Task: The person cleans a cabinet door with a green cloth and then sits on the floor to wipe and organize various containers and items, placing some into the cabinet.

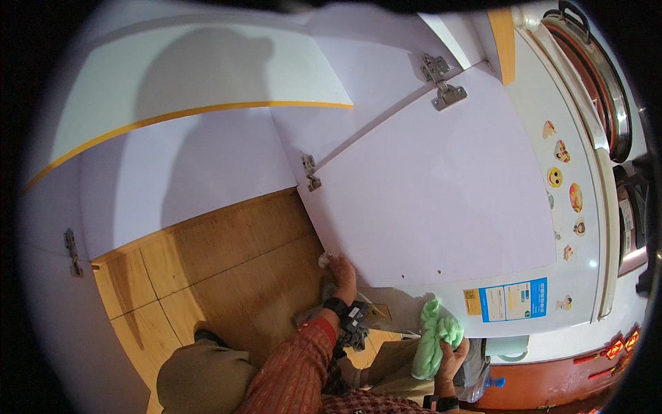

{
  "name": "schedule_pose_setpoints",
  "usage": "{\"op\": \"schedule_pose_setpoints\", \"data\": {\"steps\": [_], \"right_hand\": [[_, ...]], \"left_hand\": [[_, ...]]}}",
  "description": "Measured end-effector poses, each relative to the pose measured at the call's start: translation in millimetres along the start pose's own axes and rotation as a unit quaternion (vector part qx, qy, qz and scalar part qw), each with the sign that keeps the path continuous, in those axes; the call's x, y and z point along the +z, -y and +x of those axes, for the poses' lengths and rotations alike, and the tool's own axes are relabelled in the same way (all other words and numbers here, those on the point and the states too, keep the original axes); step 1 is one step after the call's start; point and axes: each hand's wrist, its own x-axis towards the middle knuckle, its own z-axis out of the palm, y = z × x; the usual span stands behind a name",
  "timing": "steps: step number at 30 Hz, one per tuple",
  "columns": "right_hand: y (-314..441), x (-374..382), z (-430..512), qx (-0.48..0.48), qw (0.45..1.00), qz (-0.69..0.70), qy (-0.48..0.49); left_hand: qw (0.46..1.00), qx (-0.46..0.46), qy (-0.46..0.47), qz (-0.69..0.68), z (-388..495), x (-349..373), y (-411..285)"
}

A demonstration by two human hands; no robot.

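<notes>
My left hand (343,277) is at the lower edge of an opened lilac cabinet door (439,176), its fingers closed on a small whitish wad (325,260), perhaps a crumpled cloth or tissue. Lower right, a light green cloth (432,341) is bunched in my right hand (453,357), in front of the white refrigerator's side. The cabinet, seen to the upper left, has a pale shelf (207,67) with a yellow front edge, and my shadow falls across it. Metal hinges (448,95) join the door to the cabinet.
A second door (57,290) stands open at the left. The refrigerator (579,290) with stickers and a printed label borders the right. Wood-look floor tiles (227,279) lie below. A plastic bottle (478,388) is near a reddish-brown cabinet (538,385); dark crumpled material (357,339) lies under my left wrist.
</notes>
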Motion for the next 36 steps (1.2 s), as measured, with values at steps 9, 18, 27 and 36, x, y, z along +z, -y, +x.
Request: {"op": "schedule_pose_setpoints", "data": {"steps": [9, 18, 27, 36], "right_hand": [[-11.3, -2.3, 3.6, -0.011, 0.999, 0.04, 0.006], [-13.0, -1.4, 3.4, 0.027, 0.996, 0.088, 0.013], [-5.3, -0.9, 5.3, 0.009, 0.999, 0.035, 0.007], [-17.2, -2.1, 3.5, 0.017, 0.997, 0.081, 0.005]], "left_hand": [[0.995, 0.095, -0.021, -0.014, -85.4, 41.1, -54.0], [0.998, 0.06, -0.01, -0.006, 17.9, -6.4, -26.8], [0.967, 0.158, -0.062, -0.19, 30.9, 34.4, -27.1], [0.992, 0.122, -0.037, 0.003, -1.8, 12.9, -81.3]]}}
